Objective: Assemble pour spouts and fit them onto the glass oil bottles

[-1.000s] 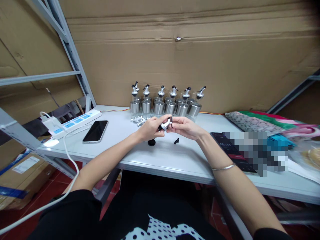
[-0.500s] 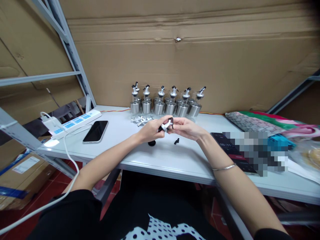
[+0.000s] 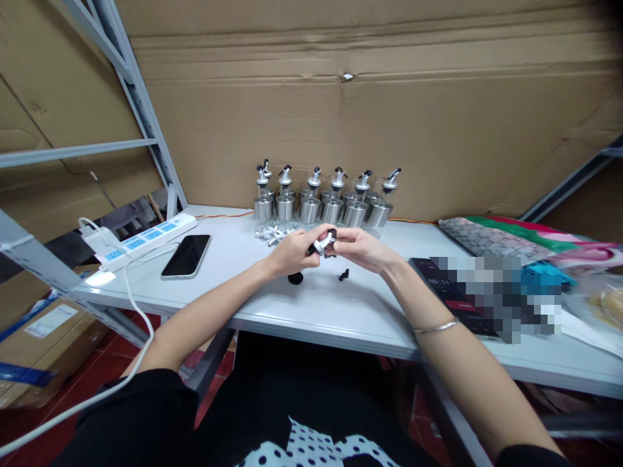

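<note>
My left hand (image 3: 292, 250) and my right hand (image 3: 363, 248) meet over the white table (image 3: 341, 311), both gripping one small pourer spout (image 3: 323, 243) with silver and black parts. Beneath the hands lie a black round stopper (image 3: 294, 278) and a small black piece (image 3: 344, 275) on the tabletop. Behind them stands a row of several steel-and-glass oil bottles (image 3: 321, 201) with pourer tops. A few loose white plastic parts (image 3: 272, 233) lie in front of the bottles.
A black phone (image 3: 185, 255) lies left of the hands, beside a white power strip (image 3: 141, 239) with a cable trailing off the edge. A dark tablet (image 3: 452, 295) and patterned fabric (image 3: 496, 237) sit at right. Cardboard (image 3: 370, 110) lines the back.
The hands have shifted only slightly; the spout is turned a little between the fingers. Everything else on the table is unmoved.
</note>
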Tool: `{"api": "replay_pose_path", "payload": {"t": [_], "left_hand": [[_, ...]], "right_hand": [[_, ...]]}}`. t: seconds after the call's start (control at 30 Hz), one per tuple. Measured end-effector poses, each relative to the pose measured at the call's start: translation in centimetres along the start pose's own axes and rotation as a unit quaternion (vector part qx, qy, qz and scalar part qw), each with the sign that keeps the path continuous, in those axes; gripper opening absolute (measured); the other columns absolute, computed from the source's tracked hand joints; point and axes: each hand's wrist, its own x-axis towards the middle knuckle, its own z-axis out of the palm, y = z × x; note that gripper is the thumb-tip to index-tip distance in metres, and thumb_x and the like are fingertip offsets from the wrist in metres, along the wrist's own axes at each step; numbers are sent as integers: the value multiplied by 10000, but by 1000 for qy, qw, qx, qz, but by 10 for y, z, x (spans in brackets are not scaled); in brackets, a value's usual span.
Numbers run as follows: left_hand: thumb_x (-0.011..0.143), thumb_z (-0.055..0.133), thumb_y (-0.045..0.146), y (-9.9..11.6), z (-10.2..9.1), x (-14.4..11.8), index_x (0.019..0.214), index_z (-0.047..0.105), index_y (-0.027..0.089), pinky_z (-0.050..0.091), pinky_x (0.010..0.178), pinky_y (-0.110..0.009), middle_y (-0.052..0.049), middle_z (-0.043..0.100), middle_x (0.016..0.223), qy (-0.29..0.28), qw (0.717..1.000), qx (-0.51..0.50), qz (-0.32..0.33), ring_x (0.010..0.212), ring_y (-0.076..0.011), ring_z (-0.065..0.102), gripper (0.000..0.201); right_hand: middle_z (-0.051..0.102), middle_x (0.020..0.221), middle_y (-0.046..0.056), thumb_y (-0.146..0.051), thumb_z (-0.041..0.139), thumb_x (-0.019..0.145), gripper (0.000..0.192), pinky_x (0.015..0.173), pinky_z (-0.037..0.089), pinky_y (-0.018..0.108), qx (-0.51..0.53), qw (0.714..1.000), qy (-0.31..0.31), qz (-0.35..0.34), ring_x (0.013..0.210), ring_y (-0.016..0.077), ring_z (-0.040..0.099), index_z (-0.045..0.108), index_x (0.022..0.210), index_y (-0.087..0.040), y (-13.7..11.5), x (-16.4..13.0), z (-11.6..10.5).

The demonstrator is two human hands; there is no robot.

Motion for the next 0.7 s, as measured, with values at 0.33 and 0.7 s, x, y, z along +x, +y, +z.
{"api": "replay_pose_path", "payload": {"t": [0.33,0.7], "left_hand": [[661,448,116,1,1,1,1264,464,168,437,720,-245,-15,625,881,0,1000,10,15,655,-123,472,606],[666,454,124,-1,1,0,1309,411,185,432,716,-260,-24,621,930,3,999,14,52,675,-134,490,647]], "right_hand": [[685,791,9,-348,865,541,323,798,412,322,-20,999,25,-7,753,139,567,749,799,-190,0,1,2],[672,750,4,-362,864,534,322,795,411,322,-28,999,15,-20,735,146,566,734,772,-187,-3,0,4]]}}
